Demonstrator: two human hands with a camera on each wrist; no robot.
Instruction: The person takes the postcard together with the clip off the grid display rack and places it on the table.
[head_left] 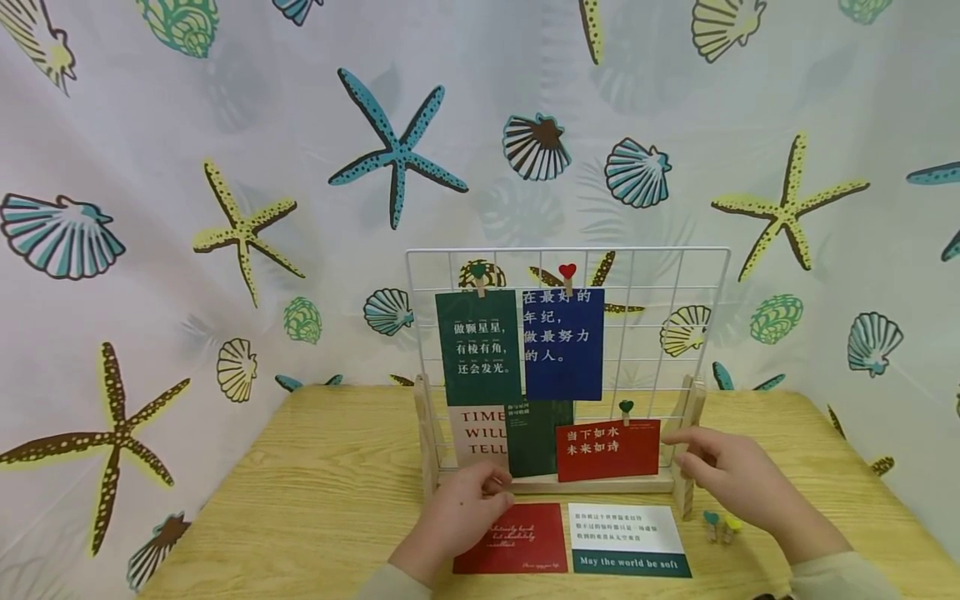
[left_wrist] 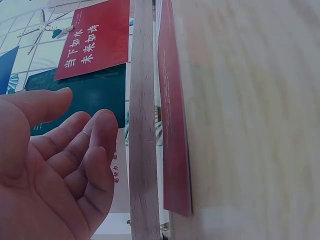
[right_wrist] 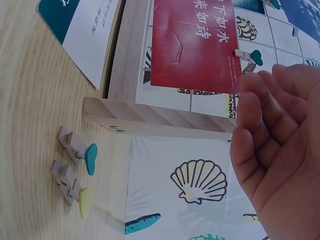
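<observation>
My left hand (head_left: 467, 510), fingers loosely curled and holding nothing, hovers over the near-left corner of a red card (head_left: 525, 540) lying on the table. Beside the right edge of a red card (head_left: 607, 450) is my right hand (head_left: 738, 477), its fingers bent and empty; whether a fingertip touches that edge I cannot tell. A small clothespin with a green heart (head_left: 626, 410) holds this card to a white wire grid (head_left: 645, 333). Higher up hang a green card (head_left: 480, 354) and a blue card (head_left: 564, 350), each under a heart clothespin (head_left: 567, 273).
A white-and-green card (head_left: 630, 533) lies right of the flat red one. Two loose clothespins, teal (right_wrist: 77, 147) and yellow (right_wrist: 72, 187), lie by the stand's right foot. Wooden feet (head_left: 686, 467) support the grid. Behind it hangs a patterned curtain (head_left: 525, 83).
</observation>
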